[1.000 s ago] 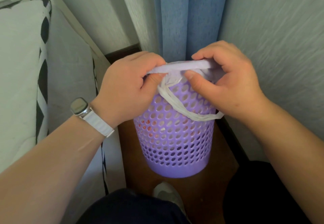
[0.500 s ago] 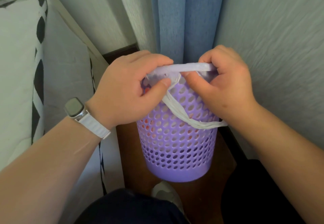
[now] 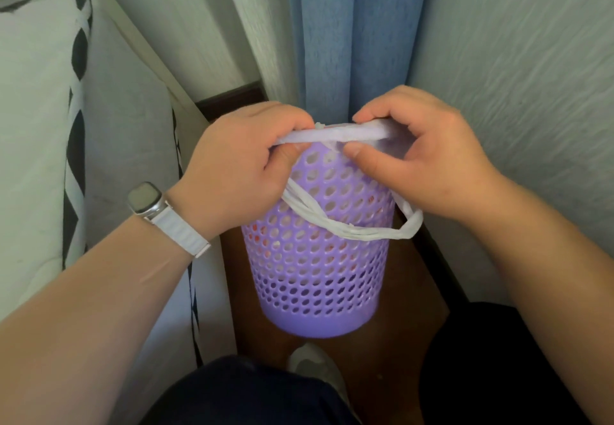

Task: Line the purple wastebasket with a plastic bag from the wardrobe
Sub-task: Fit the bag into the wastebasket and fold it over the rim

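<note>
Both hands pinch the bag (image 3: 332, 133) over the wastebasket (image 3: 315, 258) rim — left hand (image 3: 246, 172), right hand (image 3: 428, 165) — its handle loop now hanging lower.

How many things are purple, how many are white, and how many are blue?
Purple: 1, the wastebasket.
White: 3, the plastic bag that the left hand and right hand hold at the rim, the watch strap, the shoe.
Blue: 1, the curtain.
Total: 5.
</note>
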